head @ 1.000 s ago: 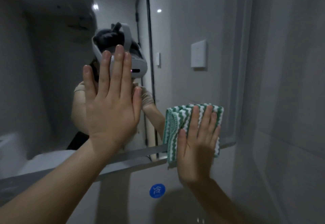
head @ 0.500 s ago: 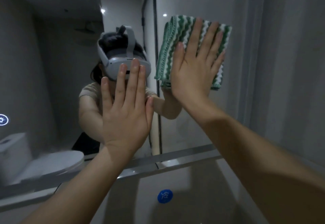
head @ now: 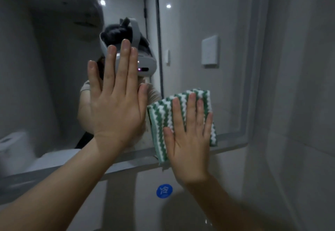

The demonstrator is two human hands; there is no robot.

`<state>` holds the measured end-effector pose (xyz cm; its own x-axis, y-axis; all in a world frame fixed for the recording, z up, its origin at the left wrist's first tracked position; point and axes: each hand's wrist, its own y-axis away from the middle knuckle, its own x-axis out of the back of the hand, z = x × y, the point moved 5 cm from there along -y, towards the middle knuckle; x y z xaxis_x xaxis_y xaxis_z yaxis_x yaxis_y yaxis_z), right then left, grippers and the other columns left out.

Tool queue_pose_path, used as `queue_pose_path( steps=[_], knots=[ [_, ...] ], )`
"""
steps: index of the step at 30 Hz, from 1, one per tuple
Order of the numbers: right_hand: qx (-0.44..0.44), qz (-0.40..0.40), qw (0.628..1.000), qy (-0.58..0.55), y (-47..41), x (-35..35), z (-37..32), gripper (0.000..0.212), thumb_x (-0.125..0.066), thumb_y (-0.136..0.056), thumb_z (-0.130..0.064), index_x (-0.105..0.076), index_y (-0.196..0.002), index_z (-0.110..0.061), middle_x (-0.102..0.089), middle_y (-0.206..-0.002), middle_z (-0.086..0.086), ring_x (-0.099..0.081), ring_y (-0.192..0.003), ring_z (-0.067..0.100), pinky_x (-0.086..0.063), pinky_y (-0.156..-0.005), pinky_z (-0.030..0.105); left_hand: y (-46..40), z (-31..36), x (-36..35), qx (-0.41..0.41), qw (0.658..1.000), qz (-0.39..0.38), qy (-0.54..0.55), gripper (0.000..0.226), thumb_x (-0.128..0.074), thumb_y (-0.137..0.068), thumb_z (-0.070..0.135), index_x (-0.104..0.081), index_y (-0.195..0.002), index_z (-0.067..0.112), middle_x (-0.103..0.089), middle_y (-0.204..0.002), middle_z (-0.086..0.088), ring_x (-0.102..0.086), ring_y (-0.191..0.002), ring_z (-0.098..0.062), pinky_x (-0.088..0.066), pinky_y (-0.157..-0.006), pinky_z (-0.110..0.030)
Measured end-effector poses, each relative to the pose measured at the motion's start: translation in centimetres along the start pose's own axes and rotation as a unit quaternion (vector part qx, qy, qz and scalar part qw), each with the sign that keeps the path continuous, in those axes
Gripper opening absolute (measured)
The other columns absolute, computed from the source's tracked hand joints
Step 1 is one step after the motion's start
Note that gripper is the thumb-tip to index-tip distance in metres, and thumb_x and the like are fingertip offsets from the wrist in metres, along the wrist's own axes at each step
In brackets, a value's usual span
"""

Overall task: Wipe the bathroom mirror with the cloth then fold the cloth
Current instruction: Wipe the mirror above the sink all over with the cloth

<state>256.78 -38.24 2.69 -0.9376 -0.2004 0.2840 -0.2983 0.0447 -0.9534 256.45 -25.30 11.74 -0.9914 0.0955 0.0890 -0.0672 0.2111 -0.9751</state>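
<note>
Carried down from the upper glass, the green-and-white striped cloth (head: 181, 111) is pressed by the flat right hand (head: 188, 140) at the bathroom mirror (head: 190, 49) bottom edge, the flat-fingered left hand (head: 116, 104) braced alongside; wiping is judged ongoing, another pass being called for before folding.

A round blue sticker (head: 164, 191) is stuck on the grey wall (head: 299, 158); a white toilet (head: 16, 151) is seen reflected.

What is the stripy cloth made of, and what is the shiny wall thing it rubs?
The cloth looks like soft, fluffy microfibre or terry: its green and white zigzag ridges look plush. The mirror looks like smooth, glossy glass, since it reflects the room.
</note>
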Motion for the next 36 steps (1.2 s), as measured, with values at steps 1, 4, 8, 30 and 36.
queue_pose_path(
  steps=[1,4,8,30,36],
  knots=[
    [0.001,-0.004,1.000,-0.001,0.5,-0.2,0.2,0.054,-0.009,-0.101,-0.043,0.005,-0.150,-0.025,0.013,-0.157,0.006,0.006,-0.146,0.023,-0.004,-0.117,0.046,0.0,0.0,0.0,0.000,1.000,-0.002,-0.003,0.056,-0.021,-0.103,0.035,-0.010,-0.151,0.008,-0.010,-0.157,-0.009,-0.009,-0.144,-0.027,0.002,-0.115,-0.046],
    [0.004,-0.009,1.000,-0.003,1.8,-0.8,0.8,0.055,-0.009,-0.101,-0.044,0.007,-0.150,-0.026,0.016,-0.157,0.004,0.007,-0.146,0.022,-0.004,-0.117,0.045,0.1,0.0,-0.1,0.001,1.000,-0.002,-0.013,0.056,-0.022,-0.102,0.034,-0.010,-0.151,0.008,-0.008,-0.157,-0.008,-0.007,-0.144,-0.026,0.005,-0.115,-0.044],
    [0.001,-0.019,1.000,0.000,3.4,-1.3,1.5,0.054,-0.009,-0.102,-0.044,0.003,-0.151,-0.026,0.013,-0.158,0.004,0.005,-0.146,0.023,-0.002,-0.117,0.045,0.0,0.0,-0.1,-0.001,1.000,-0.010,-0.012,0.057,-0.021,-0.102,0.035,-0.008,-0.151,0.008,-0.008,-0.158,-0.009,-0.003,-0.145,-0.025,0.006,-0.115,-0.044],
    [-0.191,0.037,0.981,-0.015,1.4,-0.1,12.5,0.059,-0.006,-0.101,-0.041,-0.010,-0.149,-0.007,-0.006,-0.156,0.020,-0.004,-0.144,0.031,0.002,-0.118,0.037,0.0,0.1,0.1,-0.002,1.000,0.001,0.009,0.058,-0.029,-0.101,0.033,-0.012,-0.150,0.007,-0.006,-0.156,-0.008,-0.009,-0.144,-0.027,0.000,-0.116,-0.047],
    [-0.256,0.072,0.963,-0.044,0.5,0.3,8.1,0.054,-0.010,-0.099,-0.030,-0.010,-0.148,-0.008,-0.004,-0.155,0.016,-0.007,-0.144,0.036,-0.004,-0.117,0.044,0.1,0.3,0.1,0.003,1.000,0.006,0.007,0.058,-0.026,-0.101,0.034,-0.011,-0.150,0.008,-0.005,-0.156,-0.007,-0.010,-0.143,-0.027,-0.001,-0.115,-0.048]
  ],
)
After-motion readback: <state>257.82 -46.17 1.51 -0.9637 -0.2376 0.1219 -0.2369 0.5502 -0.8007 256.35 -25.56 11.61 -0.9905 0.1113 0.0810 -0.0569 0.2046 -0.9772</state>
